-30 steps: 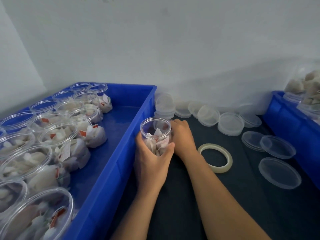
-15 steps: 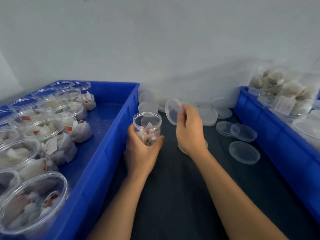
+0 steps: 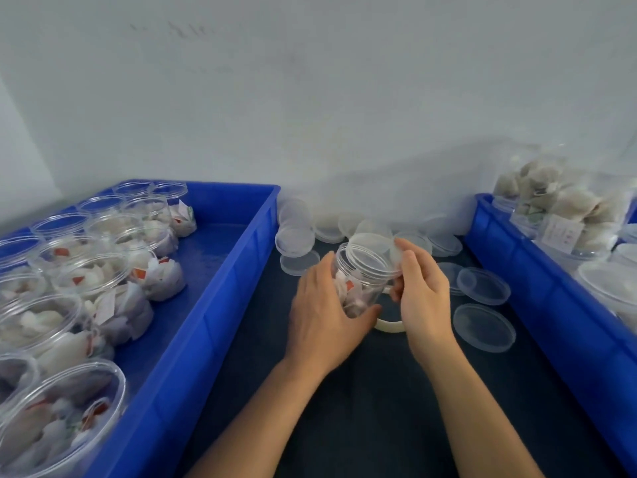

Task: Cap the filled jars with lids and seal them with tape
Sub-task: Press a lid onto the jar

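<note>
Clear filled jar [image 3: 358,288] tilts right above the dark mat, translucent lid [image 3: 374,248] sitting askew on its mouth. Tape roll [image 3: 387,324] lies flat just behind it, half hidden.

The white label [image 3: 562,233] on a bagged jar is too blurred to read.

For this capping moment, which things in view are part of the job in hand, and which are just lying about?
In use: left hand gripping the jar; right hand setting the lid on it; tape roll behind, next.

Lying about: spare lids, left bin of uncapped jars, right bin.
</note>
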Tool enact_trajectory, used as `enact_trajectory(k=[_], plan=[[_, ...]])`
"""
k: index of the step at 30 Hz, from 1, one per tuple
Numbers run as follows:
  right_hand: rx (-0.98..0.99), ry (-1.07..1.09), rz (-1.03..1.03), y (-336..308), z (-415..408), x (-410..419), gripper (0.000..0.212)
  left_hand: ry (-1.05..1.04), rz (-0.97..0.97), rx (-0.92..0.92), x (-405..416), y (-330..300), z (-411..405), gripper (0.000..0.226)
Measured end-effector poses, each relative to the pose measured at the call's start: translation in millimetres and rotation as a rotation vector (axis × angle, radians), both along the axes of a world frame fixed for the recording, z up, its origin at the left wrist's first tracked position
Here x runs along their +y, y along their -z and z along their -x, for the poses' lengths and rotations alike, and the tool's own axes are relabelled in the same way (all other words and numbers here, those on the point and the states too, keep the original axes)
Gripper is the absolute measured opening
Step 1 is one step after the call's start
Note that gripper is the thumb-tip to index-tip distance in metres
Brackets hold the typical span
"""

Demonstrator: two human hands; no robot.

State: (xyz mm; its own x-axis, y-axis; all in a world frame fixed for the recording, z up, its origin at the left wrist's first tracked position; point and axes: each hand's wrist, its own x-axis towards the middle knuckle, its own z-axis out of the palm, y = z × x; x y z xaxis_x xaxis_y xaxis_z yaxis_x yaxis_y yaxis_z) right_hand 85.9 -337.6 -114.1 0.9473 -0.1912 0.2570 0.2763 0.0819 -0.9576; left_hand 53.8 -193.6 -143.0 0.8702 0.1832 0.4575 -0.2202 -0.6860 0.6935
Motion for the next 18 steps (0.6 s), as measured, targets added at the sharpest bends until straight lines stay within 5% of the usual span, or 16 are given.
enact_trajectory(k=[4, 18], plan=[[-0.034, -0.033, 0.046, 1, 4, 1, 0.03, -0.007, 0.047, -0.063, -5, 5, 4, 0.124], [-0.251, -0.121, 0.254, 9, 14, 9, 0.031, -0.03, 0.012, -0.12, -2, 3, 14, 0.121]])
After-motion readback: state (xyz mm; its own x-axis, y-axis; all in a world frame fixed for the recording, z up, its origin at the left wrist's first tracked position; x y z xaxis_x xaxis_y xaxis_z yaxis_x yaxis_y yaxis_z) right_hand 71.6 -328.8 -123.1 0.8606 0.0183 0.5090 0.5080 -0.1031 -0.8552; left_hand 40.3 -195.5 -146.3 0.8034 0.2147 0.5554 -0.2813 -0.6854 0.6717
